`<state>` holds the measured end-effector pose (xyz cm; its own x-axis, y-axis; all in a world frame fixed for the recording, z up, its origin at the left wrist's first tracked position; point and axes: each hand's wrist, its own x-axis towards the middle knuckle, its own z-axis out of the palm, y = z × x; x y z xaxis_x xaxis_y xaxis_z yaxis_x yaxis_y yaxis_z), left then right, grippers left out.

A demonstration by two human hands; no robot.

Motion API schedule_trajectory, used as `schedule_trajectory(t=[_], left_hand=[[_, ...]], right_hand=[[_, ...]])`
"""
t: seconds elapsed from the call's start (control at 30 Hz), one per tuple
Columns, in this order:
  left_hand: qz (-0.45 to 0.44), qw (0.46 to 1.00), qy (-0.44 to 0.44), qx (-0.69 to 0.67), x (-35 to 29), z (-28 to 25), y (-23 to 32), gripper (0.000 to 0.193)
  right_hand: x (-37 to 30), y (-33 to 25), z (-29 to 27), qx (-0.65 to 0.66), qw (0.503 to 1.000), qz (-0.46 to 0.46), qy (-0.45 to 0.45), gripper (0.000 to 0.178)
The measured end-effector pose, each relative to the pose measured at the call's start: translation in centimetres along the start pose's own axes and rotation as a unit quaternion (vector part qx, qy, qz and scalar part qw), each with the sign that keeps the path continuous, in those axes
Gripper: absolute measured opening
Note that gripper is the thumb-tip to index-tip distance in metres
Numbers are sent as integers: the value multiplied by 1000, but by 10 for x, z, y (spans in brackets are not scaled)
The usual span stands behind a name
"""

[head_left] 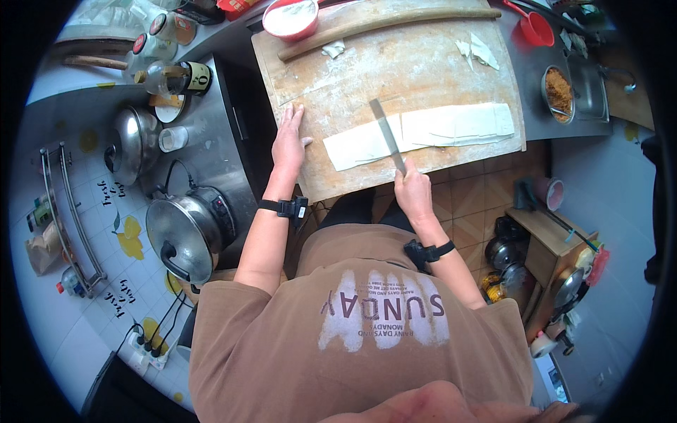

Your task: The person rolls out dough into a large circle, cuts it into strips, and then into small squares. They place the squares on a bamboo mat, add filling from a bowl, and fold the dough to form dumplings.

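A large wooden board (367, 81), dusted with flour, lies before me. Across its near part stretches a long, pale band of layered dough sheets (462, 127), with cut lines visible in it. My right hand (413, 190) grips the handle of a knife (386, 132), whose narrow blade lies over the dough's left half and points away from me. Whether the blade touches the dough I cannot tell. My left hand (288, 144) rests on the board's left edge, fingers stretched out, holding nothing, to the left of the dough.
At the board's far side lie a long rolling pin (395, 25), dough scraps (484, 51) and a red bowl of flour (290, 19). To the right are a red ladle (536, 29), a bowl of shredded orange food (558, 95) and a sink (589, 88). A lidded pot (185, 240) stands left.
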<state>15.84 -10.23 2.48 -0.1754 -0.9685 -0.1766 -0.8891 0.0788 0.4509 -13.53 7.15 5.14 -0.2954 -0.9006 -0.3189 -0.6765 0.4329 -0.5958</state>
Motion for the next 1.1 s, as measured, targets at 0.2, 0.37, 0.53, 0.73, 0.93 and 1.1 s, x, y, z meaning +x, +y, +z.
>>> schedule_trajectory(t=[0.2, 0.37, 0.53, 0.73, 0.93, 1.1], left_hand=[[-9, 999, 14, -48, -4, -2, 3, 90], [-7, 999, 22, -46, -4, -1, 2, 89], [-9, 999, 24, -45, -3, 2, -1, 92], [-3, 998, 32, -57, -6, 5, -7, 85], [67, 982, 138, -106, -37, 17, -9, 35], [107, 972, 132, -164, -61, 34, 0, 23]], right_hand=[[1, -14, 6, -42, 998, 7, -44, 18], [4, -10, 10, -57, 996, 32, -64, 18], [18, 0, 36, -15, 1000, 2, -27, 20], [13, -3, 35, 45, 997, -46, 33, 19], [-14, -46, 43, 51, 997, -38, -50, 28], [-24, -66, 69, 63, 995, -8, -75, 38]])
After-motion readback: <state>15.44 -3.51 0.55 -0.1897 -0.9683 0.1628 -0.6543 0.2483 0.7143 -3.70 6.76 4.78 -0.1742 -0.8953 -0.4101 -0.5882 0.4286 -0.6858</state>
